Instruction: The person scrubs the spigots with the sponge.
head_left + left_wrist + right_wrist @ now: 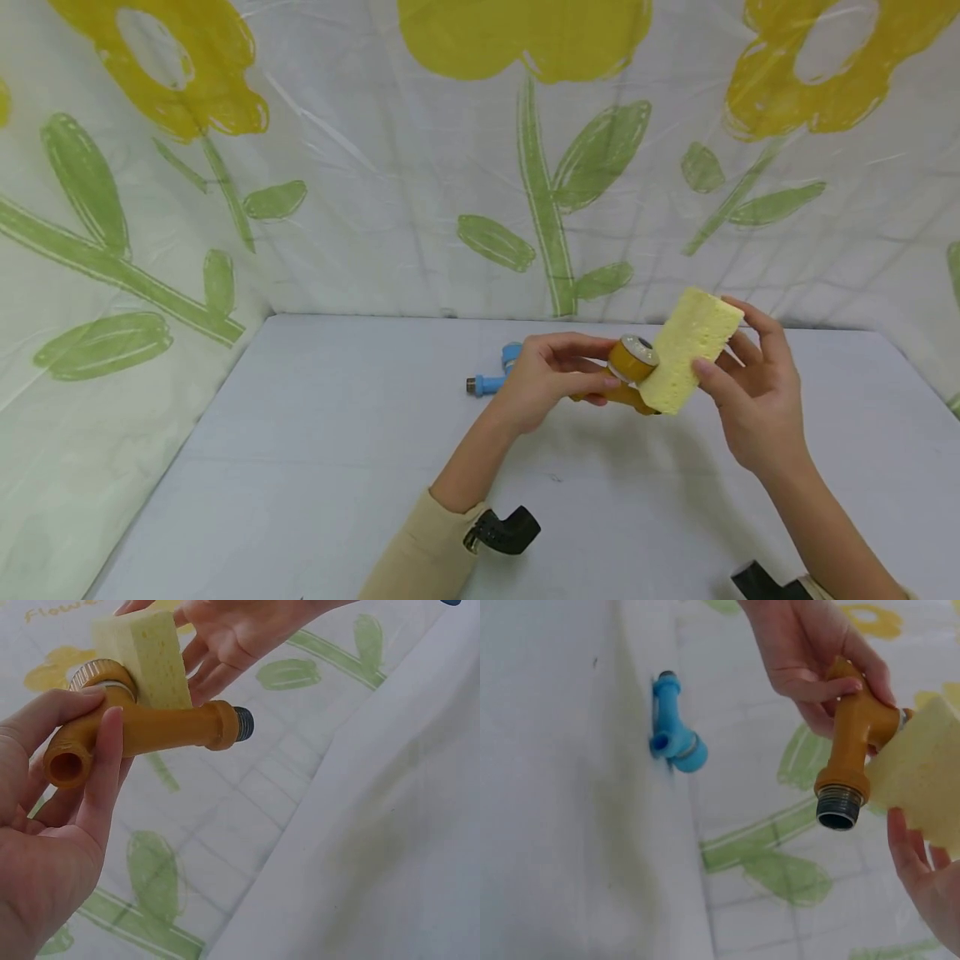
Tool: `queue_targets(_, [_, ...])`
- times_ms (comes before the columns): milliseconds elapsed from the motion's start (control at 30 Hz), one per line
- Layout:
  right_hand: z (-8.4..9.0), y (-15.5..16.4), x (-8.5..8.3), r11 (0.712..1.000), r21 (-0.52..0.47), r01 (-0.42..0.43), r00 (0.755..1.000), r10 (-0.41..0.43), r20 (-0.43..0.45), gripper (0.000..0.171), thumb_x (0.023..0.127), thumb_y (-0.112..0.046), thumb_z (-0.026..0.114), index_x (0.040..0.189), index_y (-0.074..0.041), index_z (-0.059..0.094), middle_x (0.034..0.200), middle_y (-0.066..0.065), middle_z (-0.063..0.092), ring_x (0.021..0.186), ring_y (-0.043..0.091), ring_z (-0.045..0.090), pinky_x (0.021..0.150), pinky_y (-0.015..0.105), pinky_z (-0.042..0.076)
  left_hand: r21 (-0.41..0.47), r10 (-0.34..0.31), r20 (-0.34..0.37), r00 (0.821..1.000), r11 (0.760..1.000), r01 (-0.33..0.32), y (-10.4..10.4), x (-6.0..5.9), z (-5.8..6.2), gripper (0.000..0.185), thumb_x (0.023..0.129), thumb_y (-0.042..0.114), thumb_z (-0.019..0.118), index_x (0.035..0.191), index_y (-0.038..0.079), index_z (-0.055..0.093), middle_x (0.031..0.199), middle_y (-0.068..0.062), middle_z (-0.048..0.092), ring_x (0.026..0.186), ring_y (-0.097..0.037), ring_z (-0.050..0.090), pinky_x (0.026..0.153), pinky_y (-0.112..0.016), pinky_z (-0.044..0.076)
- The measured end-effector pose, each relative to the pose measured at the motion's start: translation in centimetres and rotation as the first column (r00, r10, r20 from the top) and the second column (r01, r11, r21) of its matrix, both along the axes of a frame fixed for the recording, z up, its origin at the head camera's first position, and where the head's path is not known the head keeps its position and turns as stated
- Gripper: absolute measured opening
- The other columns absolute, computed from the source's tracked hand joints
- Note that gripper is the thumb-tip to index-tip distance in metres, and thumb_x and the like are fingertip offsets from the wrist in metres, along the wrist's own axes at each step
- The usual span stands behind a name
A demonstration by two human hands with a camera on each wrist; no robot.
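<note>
1. Nearest the head camera, at the bottom edge, two black wrist-worn cameras show: one on the left forearm's beige sleeve (420,558), with its black mount (504,530), and one at the lower right (765,582).
2. Above the pale grey table (300,467), both hands meet at mid-depth, right of centre.
3. Left hand (543,379): its fingers and thumb are curled round an orange plastic tap fitting (150,727), held clear of the table. In the left wrist view the thumb lies across the body and the fingers wrap the open spout end.
4. On the fitting, a knurled cap (633,357) faces up and a dark threaded end (838,808) points away from the palm.
5. Right hand (753,392): thumb and fingers pinch a pale yellow sponge (690,350) by its edges, tilted, with one face pressed against the fitting's cap.
6. Farther off and to the left of the hands, a blue tap fitting (491,373) lies on the table, partly hidden behind the left hand, touching neither hand.
7. Behind the table hangs a white sheet (390,192) printed with yellow flowers and green stems, wrapping the left, far and right sides.
</note>
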State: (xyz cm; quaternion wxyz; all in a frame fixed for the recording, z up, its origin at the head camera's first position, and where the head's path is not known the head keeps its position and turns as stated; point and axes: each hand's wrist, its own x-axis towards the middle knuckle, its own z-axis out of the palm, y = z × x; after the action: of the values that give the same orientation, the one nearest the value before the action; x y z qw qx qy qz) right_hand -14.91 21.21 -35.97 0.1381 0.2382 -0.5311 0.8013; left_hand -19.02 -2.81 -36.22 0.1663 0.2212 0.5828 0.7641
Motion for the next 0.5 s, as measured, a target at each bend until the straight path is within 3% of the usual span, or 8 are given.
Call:
queue_targets(67, [-0.17,0.14,-0.08,0.999,-0.031,-0.03,1.0,0.03,0.007,0.061,0.098,0.023,0.043,0.153,-0.003,0.044,0.14,0.014,0.058,0.118,0.023,0.065,0.092,0.028,0.062,-0.002,-0.017,-0.014,1.0,1.0,0.017,-0.01,-0.05,-0.06,0.041,0.091,-0.016,0.07,0.132,-0.014,0.064,0.127,-0.027,0.071,0.086,-0.01,0.075,0.075,-0.037,0.067])
queue_targets(167, [-0.18,0.24,-0.12,0.999,-0.037,-0.006,0.998,0.008,0.055,0.057,0.101,0.018,0.041,0.153,-0.006,0.045,0.137,0.013,0.059,0.117,0.021,0.065,0.09,0.028,0.063,-0.005,-0.039,-0.026,0.999,0.999,0.038,0.02,-0.09,-0.12,0.041,0.092,-0.015,0.07,0.132,-0.014,0.065,0.128,-0.027,0.07,0.088,-0.011,0.075,0.076,-0.039,0.067])
queue_targets(300, [-0.06,0.39,-0.1,1.0,-0.019,-0.005,0.991,0.007,0.131,0.054,0.105,0.012,0.039,0.154,-0.009,0.044,0.131,0.01,0.063,0.112,0.017,0.068,0.087,0.028,0.064,0.0,-0.024,-0.042,0.999,1.0,0.024,0.04,-0.13,-0.25,0.04,0.091,-0.017,0.07,0.13,-0.017,0.065,0.129,-0.031,0.069,0.09,-0.01,0.074,0.077,-0.034,0.066])
queue_targets(500, [-0.28,0.93,-0.36,0.994,-0.066,-0.089,0.962,0.103,0.253,0.04,0.111,0.0,0.037,0.147,-0.017,0.044,0.127,0.004,0.065,0.106,0.016,0.072,0.081,0.028,0.063,-0.003,0.0,-0.057,0.998,1.0,0.0,0.04,-0.1,-0.21,0.039,0.088,-0.021,0.071,0.126,-0.019,0.065,0.129,-0.033,0.068,0.088,-0.009,0.073,0.078,-0.027,0.063])
